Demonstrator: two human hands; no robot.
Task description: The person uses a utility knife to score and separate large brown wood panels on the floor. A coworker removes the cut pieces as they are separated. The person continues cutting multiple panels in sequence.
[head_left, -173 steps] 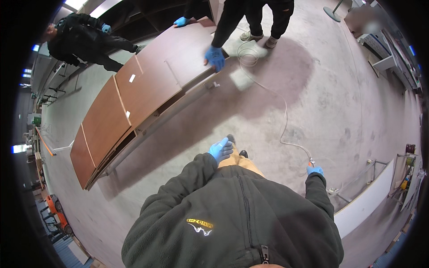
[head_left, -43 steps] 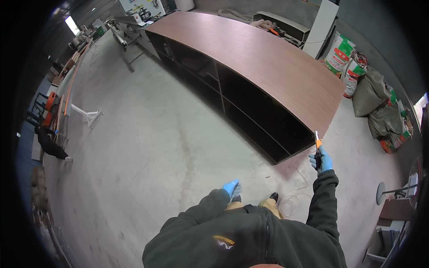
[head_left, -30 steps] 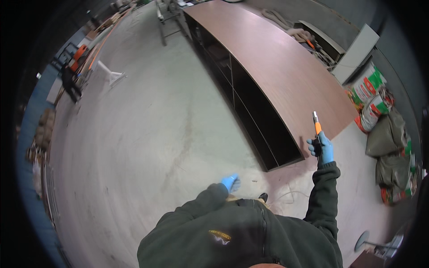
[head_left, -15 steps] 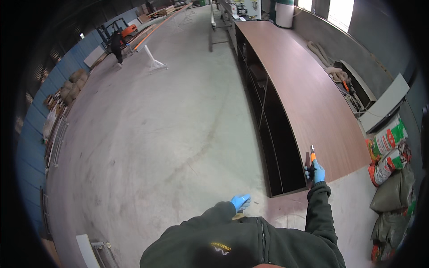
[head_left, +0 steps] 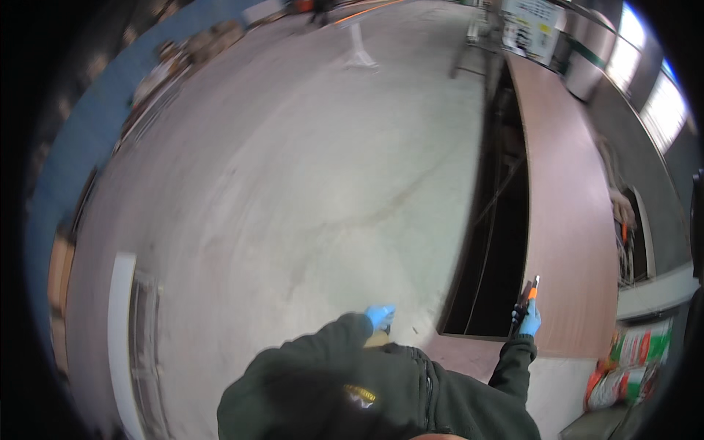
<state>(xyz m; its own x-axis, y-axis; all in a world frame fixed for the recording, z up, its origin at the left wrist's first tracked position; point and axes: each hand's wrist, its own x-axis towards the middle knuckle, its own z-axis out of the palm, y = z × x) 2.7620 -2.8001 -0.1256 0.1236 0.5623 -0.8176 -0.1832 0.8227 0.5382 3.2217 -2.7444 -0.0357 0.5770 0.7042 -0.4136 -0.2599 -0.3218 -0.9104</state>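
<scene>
My right hand (head_left: 531, 321), in a blue glove, is closed around a utility knife (head_left: 533, 293) with an orange body and a metal tip. It is over the near end of a long cabinet (head_left: 568, 257) with a brown wood-grain top. The cabinet's left side shows dark open compartments (head_left: 493, 249). A dark shape beside the knife is too blurred to make out. In front of my waist is my left hand (head_left: 379, 317), also blue-gloved, apart from the cabinet. Its fingers look loosely extended, with nothing visible in them.
Red, white and green sacks (head_left: 623, 367) lie right of the cabinet's near end. A white panel (head_left: 123, 330) and a metal frame (head_left: 149, 345) stand at the left. Farther off are a white trestle (head_left: 358, 51), a machine (head_left: 529, 29) and a person (head_left: 320, 13).
My view has turned left, so the cabinet appears farther right and more of the white panel shows. My right hand still holds the utility knife near the cabinet's near end.
</scene>
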